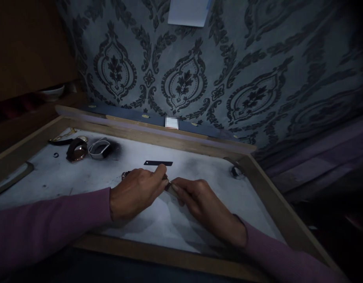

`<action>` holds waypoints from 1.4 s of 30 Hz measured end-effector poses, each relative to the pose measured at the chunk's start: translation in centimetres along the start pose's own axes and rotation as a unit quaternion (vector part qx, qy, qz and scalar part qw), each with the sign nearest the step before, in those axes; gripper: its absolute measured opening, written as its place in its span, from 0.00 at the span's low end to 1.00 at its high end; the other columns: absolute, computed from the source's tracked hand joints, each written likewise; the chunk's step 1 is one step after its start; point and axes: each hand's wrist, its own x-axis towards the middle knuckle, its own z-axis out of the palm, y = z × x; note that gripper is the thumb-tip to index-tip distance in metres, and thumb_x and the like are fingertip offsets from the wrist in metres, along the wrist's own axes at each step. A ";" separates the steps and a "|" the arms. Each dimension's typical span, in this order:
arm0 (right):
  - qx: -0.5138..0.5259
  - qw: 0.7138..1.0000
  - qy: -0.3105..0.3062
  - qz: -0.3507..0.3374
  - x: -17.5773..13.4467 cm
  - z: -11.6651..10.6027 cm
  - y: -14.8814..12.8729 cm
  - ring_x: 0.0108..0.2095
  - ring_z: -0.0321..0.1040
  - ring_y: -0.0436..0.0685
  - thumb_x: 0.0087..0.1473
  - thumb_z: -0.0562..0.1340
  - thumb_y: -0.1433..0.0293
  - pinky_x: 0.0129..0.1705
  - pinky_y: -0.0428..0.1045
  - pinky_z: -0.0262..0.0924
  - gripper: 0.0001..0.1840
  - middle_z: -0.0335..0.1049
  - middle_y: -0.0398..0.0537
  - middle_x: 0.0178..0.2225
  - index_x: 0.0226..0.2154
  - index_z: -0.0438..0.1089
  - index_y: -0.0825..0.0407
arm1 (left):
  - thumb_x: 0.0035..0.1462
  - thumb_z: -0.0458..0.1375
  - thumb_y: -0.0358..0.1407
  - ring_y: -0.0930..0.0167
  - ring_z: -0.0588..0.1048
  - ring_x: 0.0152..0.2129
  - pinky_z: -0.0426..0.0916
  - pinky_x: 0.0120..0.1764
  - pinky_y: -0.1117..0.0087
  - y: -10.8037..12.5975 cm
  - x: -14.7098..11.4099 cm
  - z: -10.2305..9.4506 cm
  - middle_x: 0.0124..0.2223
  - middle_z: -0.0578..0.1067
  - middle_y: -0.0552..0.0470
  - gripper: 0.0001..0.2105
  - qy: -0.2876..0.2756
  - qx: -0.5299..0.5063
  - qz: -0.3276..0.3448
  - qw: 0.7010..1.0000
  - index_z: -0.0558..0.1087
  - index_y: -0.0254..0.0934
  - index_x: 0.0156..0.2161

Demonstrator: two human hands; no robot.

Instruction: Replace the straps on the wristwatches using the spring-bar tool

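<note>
My left hand [140, 192] is closed, thumb and fingers pinched, over what looks like a wristwatch; a bit of its shiny metal band [125, 175] sticks out past the knuckles, and the rest is covered. Close against it, my right hand [205, 202] pinches a small, thin piece between thumb and fingertips, too dark to make out. A dull strap-like end [177, 195] shows below those fingertips. Just beyond my hands, a dark snap-off knife blade [158, 163] with a hole at one end lies flat on the white surface.
A shallow wooden-rimmed tray [157, 249] surrounds the work. At its left lie a brown-strapped watch [76, 151], a light-banded watch [100, 149], a gold-coloured band [66, 135] and a small black ring [56, 155]. A dark-strapped watch [236, 172] rests near the right rim. Patterned wallpaper [184, 78] rises behind.
</note>
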 end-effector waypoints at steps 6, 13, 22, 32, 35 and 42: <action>-0.005 1.000 0.009 0.013 -0.2 0.3 0.1 0.19 0.58 0.49 0.64 0.50 0.71 0.23 0.44 0.49 0.17 0.61 0.40 0.19 0.24 0.62 0.53 | 0.64 0.46 0.33 0.72 0.70 0.21 0.55 0.24 0.73 -0.1 0.3 -0.3 0.27 0.70 0.56 0.02 -0.011 -0.037 0.026 0.999 0.57 0.38 0.37; -0.013 1.000 0.024 0.012 -0.1 0.5 0.1 0.18 0.60 0.49 0.63 0.51 0.72 0.23 0.44 0.49 0.17 0.63 0.40 0.17 0.22 0.61 0.52 | 0.63 0.45 0.32 0.72 0.67 0.19 0.50 0.24 0.71 -0.2 0.2 0.2 0.25 0.67 0.57 0.01 -0.006 -0.010 0.037 0.999 0.57 0.38 0.39; 0.013 0.999 0.038 -0.013 -0.2 0.3 0.3 0.20 0.64 0.49 0.64 0.50 0.72 0.25 0.44 0.53 0.16 0.66 0.40 0.19 0.26 0.65 0.53 | 0.61 0.47 0.32 0.75 0.64 0.19 0.53 0.24 0.73 0.1 0.3 -0.6 0.24 0.64 0.60 0.02 0.015 -0.137 0.017 0.990 0.57 0.39 0.36; -0.029 0.997 0.063 -0.028 0.0 0.1 1.0 0.21 0.65 0.51 0.64 0.50 0.71 0.25 0.45 0.54 0.15 0.67 0.42 0.21 0.31 0.68 0.54 | 0.63 0.49 0.37 0.75 0.69 0.21 0.63 0.25 0.74 -0.8 0.6 -0.9 0.26 0.70 0.57 0.05 -0.034 -0.295 -0.036 0.954 0.62 0.38 0.39; -0.028 0.996 0.072 -0.035 0.0 -0.1 1.0 0.21 0.66 0.51 0.64 0.50 0.72 0.26 0.45 0.55 0.15 0.67 0.42 0.21 0.30 0.68 0.53 | 0.62 0.52 0.40 0.73 0.72 0.24 0.64 0.21 0.76 -0.7 0.7 -0.9 0.30 0.72 0.53 0.08 -0.064 -0.403 -0.074 0.910 0.60 0.38 0.39; -0.053 0.991 0.095 -0.073 -0.2 -0.2 1.2 0.22 0.67 0.51 0.64 0.50 0.73 0.26 0.44 0.56 0.12 0.68 0.42 0.22 0.33 0.67 0.53 | 0.57 0.58 0.48 0.69 0.77 0.29 0.67 0.20 0.76 -0.6 1.4 -1.0 0.35 0.74 0.48 0.16 -0.100 -0.609 -0.154 0.772 0.62 0.36 0.37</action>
